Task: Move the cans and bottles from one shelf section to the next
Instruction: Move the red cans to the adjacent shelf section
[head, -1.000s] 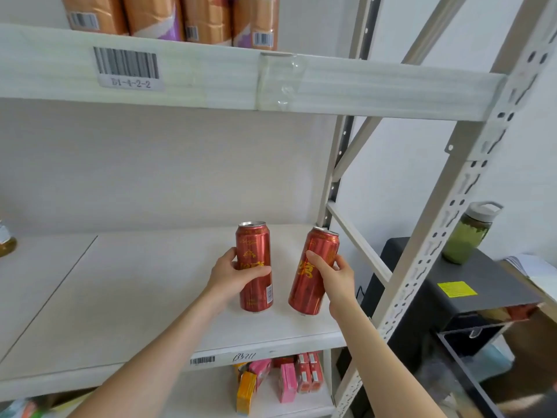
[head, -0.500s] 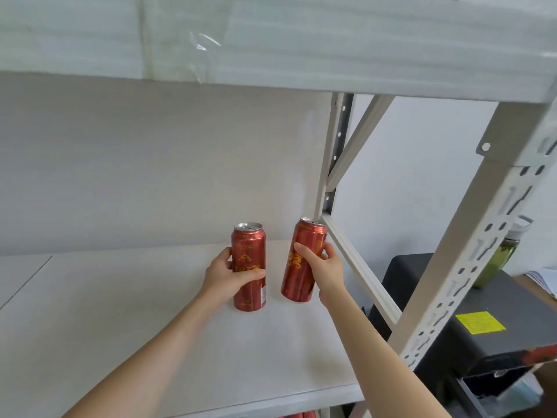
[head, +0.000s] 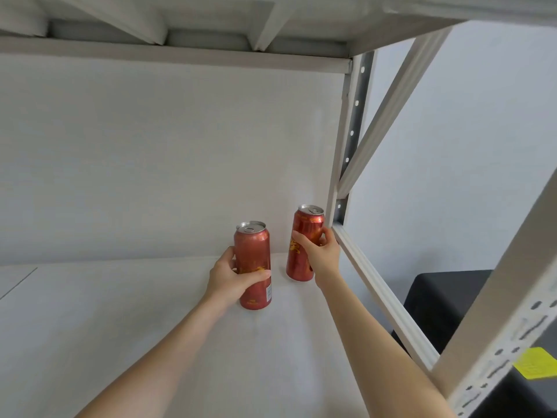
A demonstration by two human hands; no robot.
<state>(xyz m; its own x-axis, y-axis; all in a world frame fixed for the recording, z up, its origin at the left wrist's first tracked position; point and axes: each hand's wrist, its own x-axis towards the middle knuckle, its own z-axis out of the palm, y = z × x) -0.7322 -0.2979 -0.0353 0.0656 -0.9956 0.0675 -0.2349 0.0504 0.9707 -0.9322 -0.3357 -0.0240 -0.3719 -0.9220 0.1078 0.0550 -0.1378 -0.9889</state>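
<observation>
Two tall red cans with gold lettering are over the white shelf board [head: 120, 327]. My left hand [head: 230, 279] grips the left can [head: 252, 251], which stands upright with its base on the board. My right hand [head: 321, 254] grips the right can [head: 304, 233], which leans slightly to the right, deep in the back right corner near the rear upright. Its base is at or just above the board; I cannot tell if it touches.
The rear grey upright [head: 351, 140] and a diagonal brace [head: 391, 110] close the right end of the shelf. A side rail [head: 382, 297] runs forward to the perforated front post [head: 497, 327]. The upper shelf's underside [head: 211, 22] is overhead. A black cabinet [head: 446, 297] stands outside.
Both hands have carried the cans deeper toward the back wall, the right can into the back right corner. My view has moved in under the upper shelf.
</observation>
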